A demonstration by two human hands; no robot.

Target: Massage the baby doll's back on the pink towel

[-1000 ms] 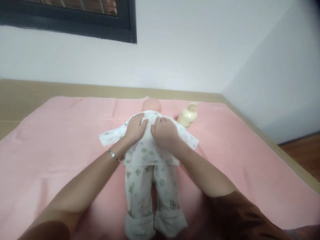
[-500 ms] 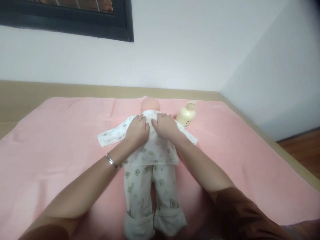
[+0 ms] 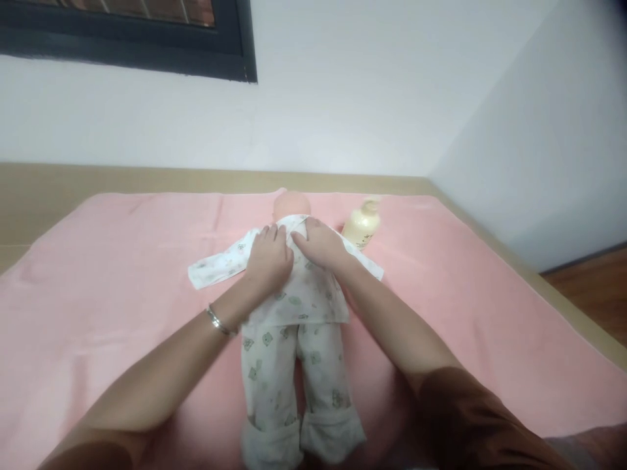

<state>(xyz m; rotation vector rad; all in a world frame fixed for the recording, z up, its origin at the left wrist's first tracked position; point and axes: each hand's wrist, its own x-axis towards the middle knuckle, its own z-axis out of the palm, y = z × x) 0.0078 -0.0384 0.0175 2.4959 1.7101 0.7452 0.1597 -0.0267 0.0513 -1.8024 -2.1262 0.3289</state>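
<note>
A baby doll [image 3: 313, 303] in a white printed top and matching trousers lies stretched out on a pink sheet, its bald head [image 3: 292, 205] at the far end and its sleeves spread to both sides. No facial features show, so it seems to lie face down. My left hand [image 3: 270, 258] rests flat on the left of its upper back, fingers towards the shoulder. On the other side my right hand [image 3: 321, 245] lies over the right shoulder area, thumb apart and fingertips partly hidden. Neither hand holds anything.
A cream pump bottle [image 3: 361, 225] stands beside the doll's right sleeve. The pink sheet [image 3: 137, 261] covers a surface with a pale wooden border [image 3: 343, 181]. White walls rise behind and to the right, with a dark-framed window [image 3: 235, 46] at upper left.
Both hands stay on the doll's upper back with barely any shift. The whole view has moved slightly, so things sit a little further left.
</note>
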